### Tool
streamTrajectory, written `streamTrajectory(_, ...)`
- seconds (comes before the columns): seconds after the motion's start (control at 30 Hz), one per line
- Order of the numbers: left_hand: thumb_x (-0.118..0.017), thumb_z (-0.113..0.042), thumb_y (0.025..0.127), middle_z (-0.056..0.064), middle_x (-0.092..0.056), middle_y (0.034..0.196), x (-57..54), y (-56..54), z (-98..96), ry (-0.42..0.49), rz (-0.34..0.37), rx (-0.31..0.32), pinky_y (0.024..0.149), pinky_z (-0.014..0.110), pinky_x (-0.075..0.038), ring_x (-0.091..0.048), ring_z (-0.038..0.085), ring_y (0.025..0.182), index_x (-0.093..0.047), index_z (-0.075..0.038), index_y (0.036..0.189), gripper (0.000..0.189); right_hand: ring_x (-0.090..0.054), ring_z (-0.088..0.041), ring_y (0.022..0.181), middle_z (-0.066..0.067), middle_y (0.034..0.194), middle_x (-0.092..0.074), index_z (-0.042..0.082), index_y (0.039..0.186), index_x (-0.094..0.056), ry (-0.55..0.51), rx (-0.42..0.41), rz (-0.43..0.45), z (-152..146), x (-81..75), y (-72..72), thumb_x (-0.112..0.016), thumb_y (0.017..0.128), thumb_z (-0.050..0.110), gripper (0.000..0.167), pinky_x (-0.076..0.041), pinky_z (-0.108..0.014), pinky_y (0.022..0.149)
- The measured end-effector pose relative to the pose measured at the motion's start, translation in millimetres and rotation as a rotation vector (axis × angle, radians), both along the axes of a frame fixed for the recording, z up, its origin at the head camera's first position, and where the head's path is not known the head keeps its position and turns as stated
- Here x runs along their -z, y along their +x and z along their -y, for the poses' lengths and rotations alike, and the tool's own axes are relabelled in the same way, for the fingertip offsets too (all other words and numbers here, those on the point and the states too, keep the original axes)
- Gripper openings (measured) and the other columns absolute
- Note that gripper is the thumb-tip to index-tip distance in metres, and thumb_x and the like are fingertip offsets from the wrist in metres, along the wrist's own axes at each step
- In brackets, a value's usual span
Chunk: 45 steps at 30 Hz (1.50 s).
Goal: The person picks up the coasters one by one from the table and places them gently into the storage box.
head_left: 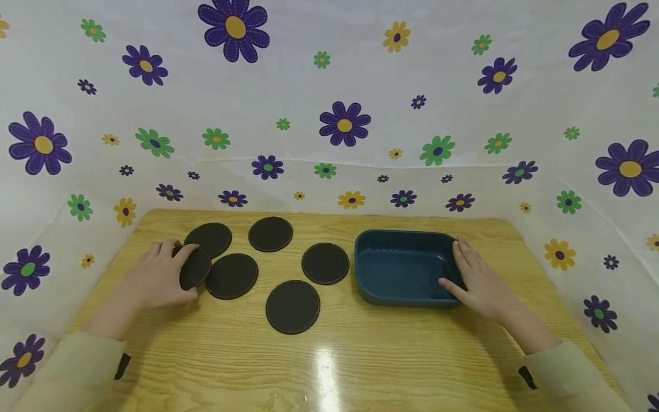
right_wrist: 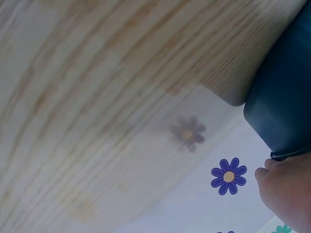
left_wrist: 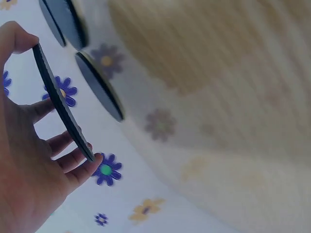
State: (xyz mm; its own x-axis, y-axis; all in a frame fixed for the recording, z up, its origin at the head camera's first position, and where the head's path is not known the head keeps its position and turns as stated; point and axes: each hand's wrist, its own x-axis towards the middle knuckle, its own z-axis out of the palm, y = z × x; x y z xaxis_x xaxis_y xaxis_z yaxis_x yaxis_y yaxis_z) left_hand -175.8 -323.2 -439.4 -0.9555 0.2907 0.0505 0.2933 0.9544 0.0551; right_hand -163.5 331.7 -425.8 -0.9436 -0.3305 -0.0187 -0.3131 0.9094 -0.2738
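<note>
My left hand [head_left: 162, 277] pinches a thin black round coaster [head_left: 195, 268] by its edges, tilted, at the left of the table. The left wrist view shows this coaster [left_wrist: 63, 104] edge-on between thumb and fingers. Close by lie two flat black coasters, one behind it [head_left: 209, 239] and one to its right [head_left: 233, 276]. My right hand [head_left: 479, 280] rests on the right end of a dark blue rectangular dish [head_left: 407, 300], fingers straight on the rim and thumb over the inside. The right wrist view shows only part of that hand.
More black coasters lie flat between the hands: one at the back [head_left: 270, 234], one near the dish [head_left: 325, 263] and one closer to me [head_left: 293, 306]. A flower-print sheet [head_left: 288, 86] stands around the wooden table [head_left: 247, 366].
</note>
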Motion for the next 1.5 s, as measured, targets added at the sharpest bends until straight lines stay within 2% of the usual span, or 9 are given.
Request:
streamTrajectory(0.2,-0.082,-0.048,0.069,0.034,-0.049,0.139,-10.2,-5.0,-24.4,0.005,-0.023,0.058,0.103,0.071,-0.045,-0.050,0.056,0.125,-0.051,-0.007,0.152,0.097,-0.007,-0.050,0.163,-0.033,0.175,-0.004,-0.012,0.165,-0.007,0.012,-0.005,-0.010,-2,2.1,-0.2,-0.055,0.107,0.051,0.098,-0.006,-0.055,0.134)
streamTrajectory(0.4,-0.082,-0.046,0.071,0.034,-0.049,0.143,-16.8,-12.9,-47.4,0.016,-0.048,0.117,0.106,0.072,-0.045,-0.050,0.057,0.130,-0.052,-0.007,0.152,0.095,-0.007,-0.050,0.163,-0.034,0.174,-0.005,-0.013,0.165,-0.008,0.014,-0.010,-0.013,-2,2.3,-0.6,-0.055,0.107,0.051,0.098,-0.006,-0.056,0.134)
streamTrajectory(0.53,-0.081,-0.046,0.071,0.031,-0.051,0.142,-17.9,-18.0,-62.9,0.003,-0.091,0.160,0.104,0.071,-0.048,-0.051,0.055,0.129,-0.055,-0.007,0.150,0.091,-0.006,-0.050,0.163,-0.033,0.174,-0.004,-0.013,0.165,-0.009,0.016,-0.009,-0.011,-2,2.2,0.4,-0.055,0.107,0.050,0.097,-0.005,-0.055,0.135)
streamTrajectory(0.8,-0.078,-0.045,0.075,0.031,-0.051,0.144,-18.3,-30.2,-91.3,0.009,-0.096,0.212,0.106,0.068,-0.048,-0.051,0.051,0.131,-0.055,-0.008,0.153,0.089,-0.006,-0.049,0.164,-0.034,0.174,-0.004,-0.013,0.165,-0.009,0.010,-0.016,-0.025,-3,3.6,1.3,-0.055,0.108,0.049,0.096,-0.001,-0.050,0.135)
streamTrajectory(1.0,-0.075,-0.047,0.073,0.030,-0.051,0.146,-14.7,-37.7,-110.3,0.014,-0.123,0.242,0.108,0.065,-0.048,-0.052,0.051,0.132,-0.054,-0.010,0.154,0.091,-0.009,-0.050,0.163,-0.034,0.174,-0.007,-0.014,0.164,-0.012,0.001,-0.015,-0.041,-1,1.6,1.4,-0.056,0.107,0.049,0.095,-0.006,-0.054,0.135)
streamTrajectory(1.1,-0.074,-0.049,0.072,0.029,-0.051,0.147,-13.6,-38.9,-121.2,0.029,-0.118,0.252,0.109,0.064,-0.047,-0.052,0.050,0.133,-0.054,-0.012,0.154,0.093,-0.009,-0.051,0.163,-0.034,0.174,-0.007,-0.014,0.164,-0.012,0.000,-0.014,-0.045,-1,2.1,1.6,-0.056,0.107,0.048,0.095,-0.008,-0.056,0.134)
streamTrajectory(1.33,-0.076,-0.048,0.074,0.026,-0.047,0.152,-19.2,-37.8,-148.7,0.054,-0.081,0.276,0.113,0.064,-0.046,-0.047,0.048,0.139,-0.051,-0.013,0.157,0.093,-0.008,-0.050,0.163,-0.033,0.174,-0.006,-0.013,0.165,-0.010,-0.002,-0.014,-0.040,-2,3.7,1.2,-0.056,0.108,0.047,0.095,-0.001,-0.050,0.135)
streamTrajectory(1.5,-0.078,-0.047,0.074,0.025,-0.047,0.151,-22.3,-39.2,-168.1,0.063,-0.093,0.325,0.111,0.063,-0.046,-0.049,0.046,0.136,-0.052,-0.014,0.156,0.093,-0.008,-0.050,0.163,-0.033,0.174,-0.007,-0.013,0.165,-0.011,0.000,-0.012,-0.039,-1,2.8,0.6,-0.056,0.107,0.048,0.095,-0.008,-0.056,0.134)
